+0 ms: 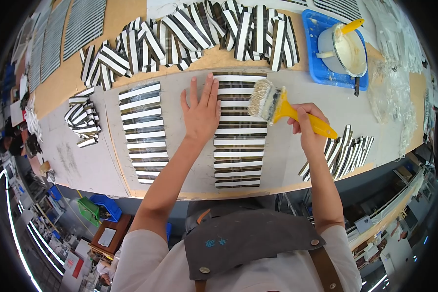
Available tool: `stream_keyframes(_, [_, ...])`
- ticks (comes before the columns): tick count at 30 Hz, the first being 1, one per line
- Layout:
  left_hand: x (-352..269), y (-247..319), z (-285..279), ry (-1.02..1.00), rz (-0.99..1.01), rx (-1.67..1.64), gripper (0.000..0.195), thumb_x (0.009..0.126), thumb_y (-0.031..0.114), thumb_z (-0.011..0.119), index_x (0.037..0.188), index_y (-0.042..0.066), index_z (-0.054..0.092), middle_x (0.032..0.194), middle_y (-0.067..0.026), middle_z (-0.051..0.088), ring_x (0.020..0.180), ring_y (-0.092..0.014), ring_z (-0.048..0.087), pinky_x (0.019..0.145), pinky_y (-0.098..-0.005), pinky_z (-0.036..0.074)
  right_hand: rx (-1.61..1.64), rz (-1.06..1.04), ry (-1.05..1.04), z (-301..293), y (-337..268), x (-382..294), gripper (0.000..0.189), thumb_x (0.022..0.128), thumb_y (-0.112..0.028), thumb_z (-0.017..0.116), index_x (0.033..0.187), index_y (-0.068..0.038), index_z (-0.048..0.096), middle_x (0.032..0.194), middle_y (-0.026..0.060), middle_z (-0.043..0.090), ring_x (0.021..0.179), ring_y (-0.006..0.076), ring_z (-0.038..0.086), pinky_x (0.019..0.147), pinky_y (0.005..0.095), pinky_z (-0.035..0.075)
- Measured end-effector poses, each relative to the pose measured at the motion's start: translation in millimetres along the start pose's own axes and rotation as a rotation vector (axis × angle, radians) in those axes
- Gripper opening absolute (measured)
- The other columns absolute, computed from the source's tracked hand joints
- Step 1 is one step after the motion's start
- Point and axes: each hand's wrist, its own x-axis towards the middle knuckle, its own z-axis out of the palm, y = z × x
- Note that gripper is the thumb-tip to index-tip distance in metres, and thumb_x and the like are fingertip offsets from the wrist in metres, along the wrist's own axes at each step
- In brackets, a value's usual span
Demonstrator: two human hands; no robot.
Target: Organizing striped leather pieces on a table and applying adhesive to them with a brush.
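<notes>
My right hand (310,122) grips the yellow handle of a wide paintbrush (292,114). The brush's pale, coated bristles lie over the upper right part of a column of dark strips with white bands (239,141). At that column's upper left edge, my left hand (201,111) rests palm down with its fingers apart, its fingertips by the top strips. A second column of similar strips (144,135) lies to the left, with shiny patches on it. Both columns are on a grey board (189,164).
Loose strips form a long heap (189,33) at the back, a small pile (82,118) at left and another (345,157) at right. A blue tray (314,69) holds a pot of cream paste (350,54) with a yellow-handled tool. Crumpled clear plastic (390,91) lies right.
</notes>
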Motion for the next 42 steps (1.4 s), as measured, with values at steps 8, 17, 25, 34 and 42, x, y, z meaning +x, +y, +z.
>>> stream_keyframes(8, [0, 7, 7, -0.061, -0.061, 0.017, 0.052, 0.090, 0.025, 0.039, 0.141, 0.014, 0.032, 0.148, 0.0022, 0.026, 0.135, -0.029, 0.023, 0.107, -0.0543, 0.014, -0.235, -0.110, -0.171, 61, 2, 38, 0.007, 0.083, -0.007, 0.058, 0.081, -0.001, 0.062, 0.066, 0.0037, 0.059, 0.057, 0.0084, 0.051, 0.055, 0.0218, 0.042])
stream_keyframes(17, [0, 6, 12, -0.047, -0.061, 0.000, 0.053, 0.091, 0.025, 0.039, 0.142, 0.015, 0.030, 0.148, 0.0025, 0.025, 0.136, -0.029, 0.023, 0.108, -0.0532, 0.015, -0.538, -0.310, -0.031, 52, -2, 48, 0.009, 0.077, -0.012, 0.063, 0.077, -0.003, 0.063, 0.064, 0.0128, 0.061, 0.057, 0.0269, 0.057, 0.059, 0.0301, 0.047])
stream_keyframes(25, [1, 6, 12, -0.049, -0.057, 0.020, 0.053, 0.091, 0.026, 0.039, 0.142, 0.015, 0.030, 0.149, 0.0019, 0.024, 0.136, -0.029, 0.022, 0.108, -0.0528, 0.016, -0.519, -0.263, -0.025, 51, 2, 53, 0.009, 0.079, -0.011, 0.061, 0.081, -0.003, 0.064, 0.069, 0.0103, 0.062, 0.061, 0.0202, 0.059, 0.057, 0.0289, 0.046])
stream_keyframes(34, [-1, 7, 13, -0.056, -0.058, 0.024, 0.053, 0.090, 0.027, 0.040, 0.141, 0.015, 0.031, 0.148, 0.0017, 0.024, 0.136, -0.028, 0.023, 0.108, -0.0535, 0.015, -0.544, -0.198, 0.039, 50, 5, 59, 0.013, 0.077, -0.017, 0.061, 0.080, -0.005, 0.065, 0.070, 0.0159, 0.063, 0.063, 0.0268, 0.063, 0.060, 0.0330, 0.048])
stream_keyframes(42, [-1, 7, 13, -0.042, -0.069, 0.019, 0.051, 0.091, 0.028, 0.039, 0.140, 0.015, 0.032, 0.148, 0.0023, 0.025, 0.136, -0.028, 0.023, 0.108, -0.0537, 0.014, -0.802, -0.383, 0.063, 40, 5, 66, 0.015, 0.077, -0.019, 0.061, 0.076, -0.004, 0.064, 0.071, 0.0169, 0.064, 0.063, 0.0314, 0.062, 0.058, 0.0343, 0.049])
